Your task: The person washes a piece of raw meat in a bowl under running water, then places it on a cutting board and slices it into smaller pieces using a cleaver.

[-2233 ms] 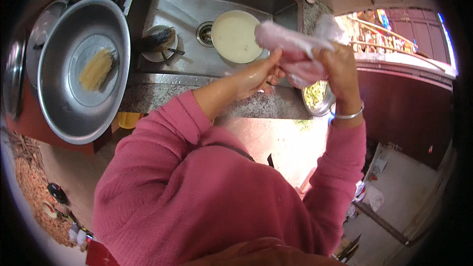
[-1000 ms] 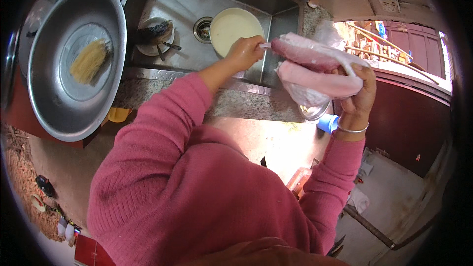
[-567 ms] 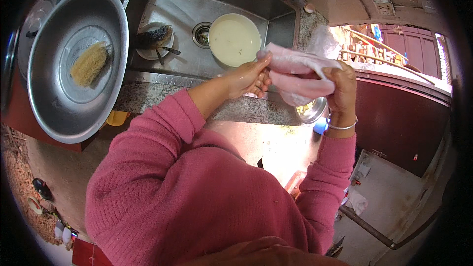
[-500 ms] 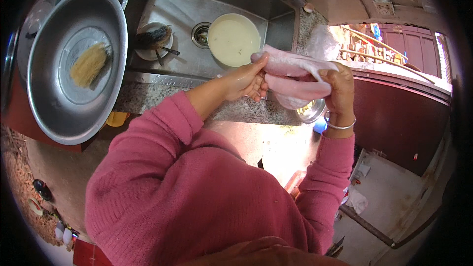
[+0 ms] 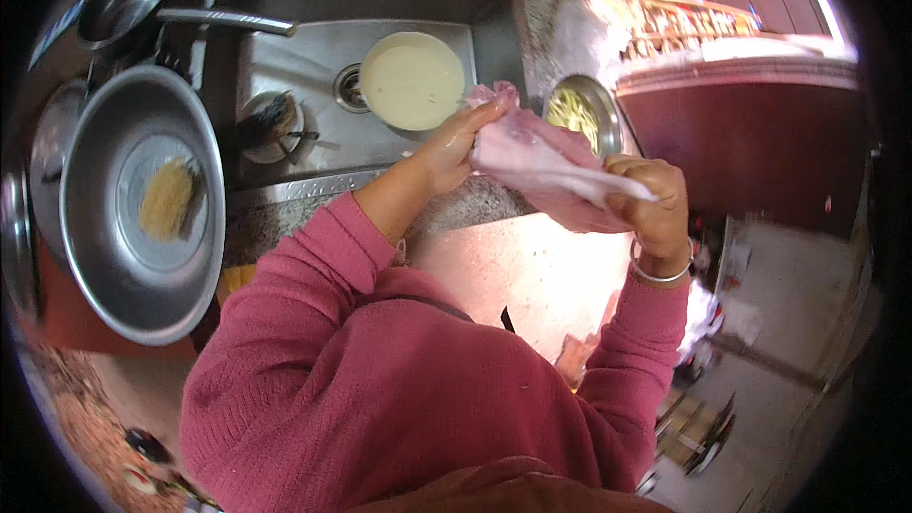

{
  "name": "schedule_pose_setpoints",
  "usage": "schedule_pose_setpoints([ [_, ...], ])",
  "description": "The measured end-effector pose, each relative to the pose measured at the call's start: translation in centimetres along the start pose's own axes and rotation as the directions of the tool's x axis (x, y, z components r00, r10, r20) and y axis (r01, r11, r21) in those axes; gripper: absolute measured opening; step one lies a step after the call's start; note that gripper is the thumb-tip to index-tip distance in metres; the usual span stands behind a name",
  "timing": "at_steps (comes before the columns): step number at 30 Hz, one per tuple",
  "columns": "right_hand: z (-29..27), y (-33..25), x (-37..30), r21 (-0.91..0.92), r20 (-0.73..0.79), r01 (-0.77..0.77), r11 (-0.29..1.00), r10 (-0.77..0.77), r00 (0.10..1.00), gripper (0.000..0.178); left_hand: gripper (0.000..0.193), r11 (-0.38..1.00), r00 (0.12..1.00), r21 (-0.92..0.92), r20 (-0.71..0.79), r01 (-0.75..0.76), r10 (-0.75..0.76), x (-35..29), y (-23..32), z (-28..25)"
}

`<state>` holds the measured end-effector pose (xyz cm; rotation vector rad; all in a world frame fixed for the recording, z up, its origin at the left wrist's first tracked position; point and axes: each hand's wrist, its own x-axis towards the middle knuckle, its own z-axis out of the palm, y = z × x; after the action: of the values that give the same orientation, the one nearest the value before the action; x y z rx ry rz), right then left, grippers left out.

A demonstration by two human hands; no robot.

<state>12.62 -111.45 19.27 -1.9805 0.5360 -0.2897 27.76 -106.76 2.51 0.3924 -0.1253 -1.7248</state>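
Note:
Stretched between my hands, over the front edge of the sink, is a limp, wet, pale pink and white piece [image 5: 546, 160]. It resembles raw pork stomach, but I cannot tell for sure. My left hand [image 5: 454, 149] pinches its left end, thumb on top. My right hand [image 5: 657, 198] is closed in a fist round the other end, where a white fold sticks out. Just beyond my left hand, a round bowl of cream-coloured cloudy liquid [image 5: 413, 83] stands in the steel sink [image 5: 313, 47].
A small plate with a dark scrubber [image 5: 271, 128] lies left of the drain [image 5: 350, 87]. Further left stands a large metal basin [image 5: 207, 185] with a tan fibrous pad [image 5: 167, 199]. Behind the pink piece is a metal bowl of pale yellow strips [image 5: 573, 114]. A faucet [image 5: 228, 19] reaches over the sink.
The pink piece has gone from a folded, gaping shape to a flatter, twisted stretch. My right hand has turned and dropped slightly towards me. The view has shifted, showing more of the bowl of strips.

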Motion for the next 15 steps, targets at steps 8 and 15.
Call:
schedule_pose_setpoints([
  [8,2.5,-0.1,-12.1,0.103,-0.239,-0.189,0.977,0.209,0.948,0.005,0.027,0.998,0.998,-0.011,0.036,0.058,-0.058,-1.3,-4.4,4.8],
  [15,4.8,1.9,-19.9,0.005,-0.371,-0.343,0.939,0.320,0.872,0.013,0.016,0.998,0.975,0.027,-0.219,0.052,-0.045,0.1,-9.4,6.3],
])
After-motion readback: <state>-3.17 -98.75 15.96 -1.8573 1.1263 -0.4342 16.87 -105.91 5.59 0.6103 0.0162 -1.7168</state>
